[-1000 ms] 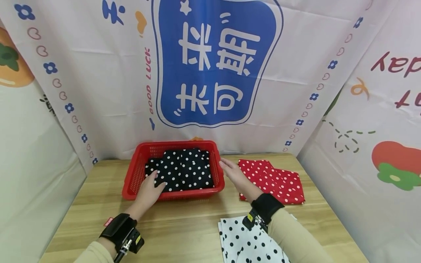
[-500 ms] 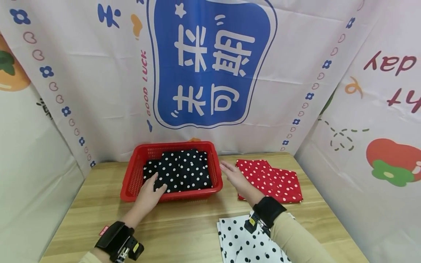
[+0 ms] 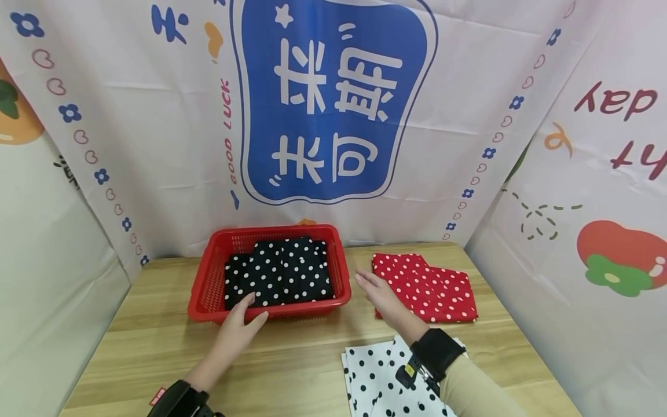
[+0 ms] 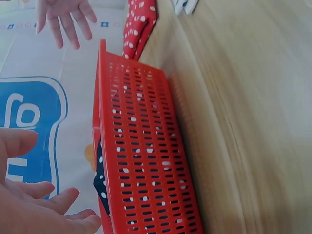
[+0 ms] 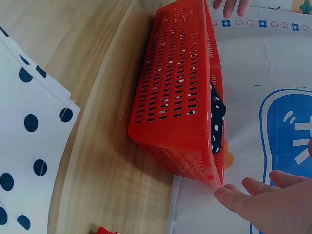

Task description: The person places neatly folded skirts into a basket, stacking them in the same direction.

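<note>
in the head view, a red basket sat at the middle of the frame on a wooden table, with a folded black dotted cloth lying inside it. the left hand hung just at the basket's near rim, fingers relaxed and spread, holding nothing. the right hand hovered flat and loose between the basket and a red dotted cloth at right of centre, touching neither as far as i could tell. a white dotted cloth lay at the lower edge under the right wrist.

in the left wrist view, the basket filled the centre, and the left hand's fingers showed slack at lower left, clear of the rim.

in the right wrist view, the basket stood in the middle, the right hand's fingers open at lower right, just beside its corner.

judging from this, the cloth looked settled, so both hands should lift straight away without snagging a fold or nudging the basket.

compared with 1 second earlier, the left hand had drawn back off the black cloth to the rim, and the right hand had slid away from the basket's side.
</note>
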